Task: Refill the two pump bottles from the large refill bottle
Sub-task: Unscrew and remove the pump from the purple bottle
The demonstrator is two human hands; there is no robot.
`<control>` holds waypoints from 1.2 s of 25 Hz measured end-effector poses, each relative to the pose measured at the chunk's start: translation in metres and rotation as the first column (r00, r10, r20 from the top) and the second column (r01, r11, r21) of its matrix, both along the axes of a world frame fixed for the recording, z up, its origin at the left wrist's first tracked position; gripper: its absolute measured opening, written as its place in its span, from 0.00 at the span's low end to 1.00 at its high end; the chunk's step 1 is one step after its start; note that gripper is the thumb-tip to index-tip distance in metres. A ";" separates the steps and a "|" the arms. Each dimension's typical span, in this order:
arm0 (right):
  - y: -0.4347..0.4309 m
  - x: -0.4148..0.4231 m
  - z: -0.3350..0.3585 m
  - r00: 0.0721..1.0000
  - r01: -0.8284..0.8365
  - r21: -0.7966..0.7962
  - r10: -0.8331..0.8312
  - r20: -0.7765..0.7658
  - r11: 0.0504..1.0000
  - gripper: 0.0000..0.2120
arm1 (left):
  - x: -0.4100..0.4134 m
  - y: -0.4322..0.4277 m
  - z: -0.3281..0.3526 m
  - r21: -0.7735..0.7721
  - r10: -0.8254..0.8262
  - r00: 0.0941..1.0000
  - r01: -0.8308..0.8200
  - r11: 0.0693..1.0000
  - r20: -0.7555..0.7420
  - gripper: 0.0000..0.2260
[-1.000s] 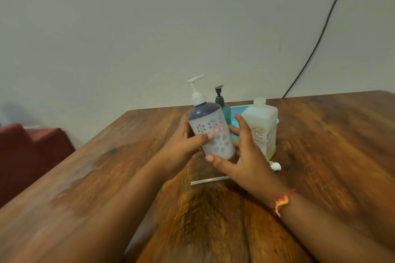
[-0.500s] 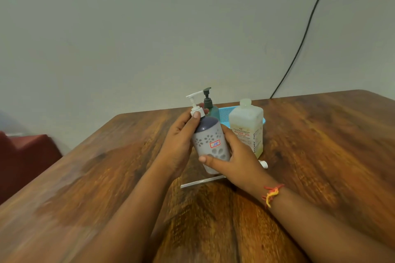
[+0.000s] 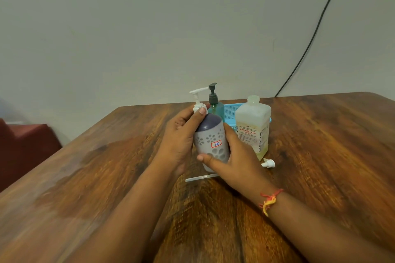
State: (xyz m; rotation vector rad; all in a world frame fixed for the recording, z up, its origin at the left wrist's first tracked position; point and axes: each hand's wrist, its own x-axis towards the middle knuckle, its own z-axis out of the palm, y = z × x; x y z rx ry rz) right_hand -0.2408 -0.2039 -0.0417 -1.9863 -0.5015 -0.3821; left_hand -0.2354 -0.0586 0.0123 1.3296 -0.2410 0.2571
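Observation:
A grey flower-patterned pump bottle (image 3: 210, 141) with a purple shoulder and white pump head (image 3: 197, 97) is held tilted above the table. My right hand (image 3: 232, 164) wraps its lower body. My left hand (image 3: 180, 136) grips its neck, thumb on the white collar. Behind it stands a green pump bottle (image 3: 215, 105) with a dark pump. The large, pale yellow refill bottle (image 3: 253, 127) stands uncapped to the right. A detached white pump (image 3: 268, 164) with its long dip tube (image 3: 201, 177) lies on the table, partly hidden by my right hand.
A blue plastic basket (image 3: 232, 111) sits behind the bottles near the far edge of the wooden table (image 3: 320, 156). A black cable (image 3: 310, 42) runs down the wall. A red seat (image 3: 23, 149) stands at the left.
My left hand slid from the bottle's body up to its neck collar. The bottle stays in both hands, now nearer and tilted slightly.

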 end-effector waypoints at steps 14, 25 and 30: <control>0.002 -0.001 -0.006 0.984 0.147 -0.206 -0.122 0.129 0.967 0.41 | -0.004 -0.008 0.005 -0.154 0.052 0.996 -0.062 0.986 -0.069 0.17; -0.004 -0.003 -0.001 0.990 0.126 -0.122 -0.117 0.081 0.984 0.40 | 0.000 0.002 0.001 0.012 0.119 0.993 -0.119 0.993 0.006 0.17; -0.004 -0.002 -0.002 0.991 0.115 -0.143 -0.103 0.088 0.983 0.40 | -0.005 -0.002 0.002 0.038 0.014 1.000 -0.014 0.999 -0.002 0.18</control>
